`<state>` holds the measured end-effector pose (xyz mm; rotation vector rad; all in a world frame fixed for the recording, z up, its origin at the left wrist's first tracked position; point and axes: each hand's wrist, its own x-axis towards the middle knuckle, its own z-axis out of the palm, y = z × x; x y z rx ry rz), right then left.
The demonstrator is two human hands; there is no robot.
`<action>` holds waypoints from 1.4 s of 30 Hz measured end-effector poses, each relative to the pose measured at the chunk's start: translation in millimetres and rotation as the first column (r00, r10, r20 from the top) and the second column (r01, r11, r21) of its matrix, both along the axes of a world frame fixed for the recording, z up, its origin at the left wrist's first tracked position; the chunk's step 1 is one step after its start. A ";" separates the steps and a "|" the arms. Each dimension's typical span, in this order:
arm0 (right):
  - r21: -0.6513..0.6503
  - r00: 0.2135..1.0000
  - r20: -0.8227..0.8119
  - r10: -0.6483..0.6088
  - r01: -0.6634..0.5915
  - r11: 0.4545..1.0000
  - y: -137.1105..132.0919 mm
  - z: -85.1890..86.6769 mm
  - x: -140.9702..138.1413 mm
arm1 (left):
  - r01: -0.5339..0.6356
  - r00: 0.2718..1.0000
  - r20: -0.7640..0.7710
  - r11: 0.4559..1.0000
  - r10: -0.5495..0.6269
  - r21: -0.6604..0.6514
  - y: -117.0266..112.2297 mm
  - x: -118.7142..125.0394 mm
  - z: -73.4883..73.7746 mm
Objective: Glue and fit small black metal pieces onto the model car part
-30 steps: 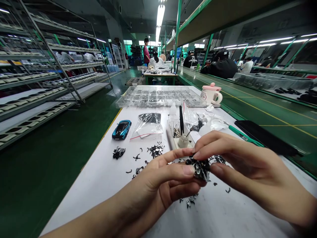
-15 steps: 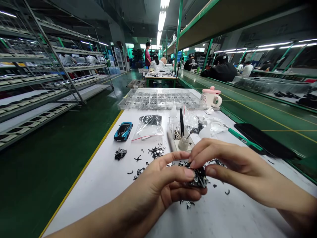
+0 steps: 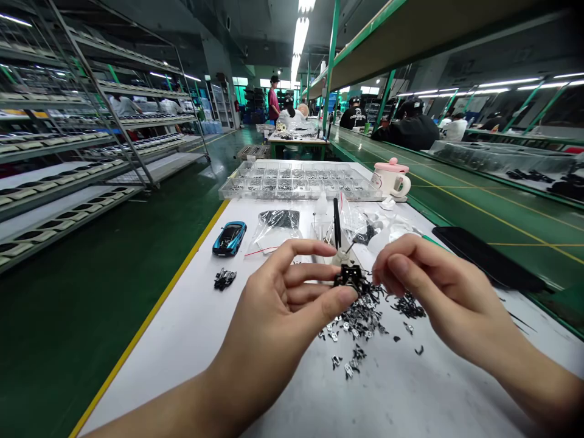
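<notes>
My left hand (image 3: 283, 310) pinches a small black plastic part (image 3: 349, 277) between thumb and fingers, a little above the white table (image 3: 191, 328). My right hand (image 3: 438, 292) hovers just right of that part with thumb and forefinger pressed together; whether anything is in them is too small to make out. Below both hands lies a pile of small black and silver parts (image 3: 360, 319). More black bits (image 3: 408, 304) lie scattered under the right hand.
A blue toy car (image 3: 229, 237), a small black assembly (image 3: 224, 278), a plastic bag of parts (image 3: 276, 228), a small tray with a bottle and brush (image 3: 335, 243), a green-handled tool (image 3: 431, 242), a compartment box (image 3: 296, 179) and a pink-lidded mug (image 3: 391, 176) stand beyond. Other people work far off.
My hands have drawn apart and risen. The clump of parts they held together now lies on the table, and only one black part stays in my left hand.
</notes>
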<state>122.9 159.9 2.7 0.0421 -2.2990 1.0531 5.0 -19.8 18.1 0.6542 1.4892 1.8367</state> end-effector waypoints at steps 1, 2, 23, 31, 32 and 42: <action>0.026 1.000 -0.015 -0.021 0.021 0.999 -2.3 -0.4 0.6 | 0.006 1.000 0.013 1.000 -0.006 -0.007 -0.1 0.1 0.1; 0.045 0.999 -0.026 -0.030 0.031 0.998 -4.4 -1.0 1.5 | 0.010 1.000 0.018 1.000 -0.010 -0.010 0.0 0.1 0.2; 0.073 0.970 -0.115 0.213 -0.205 0.976 -10.2 -7.8 8.3 | 0.179 0.956 0.198 0.966 -0.215 0.184 -1.5 7.2 -1.9; 0.114 0.970 -0.116 0.213 -0.200 0.973 -11.4 -2.4 11.5 | 0.160 0.974 0.137 0.977 -0.179 0.142 1.9 7.4 -0.5; 0.128 0.969 -0.109 0.220 -0.206 0.970 -11.4 -1.7 11.7 | 0.153 0.976 0.135 0.979 -0.171 0.136 2.0 7.6 -0.2; 0.214 0.974 -0.119 0.191 -0.163 0.963 -14.7 1.9 8.9 | 0.185 0.968 0.154 0.980 -0.196 0.078 -2.4 6.5 -1.6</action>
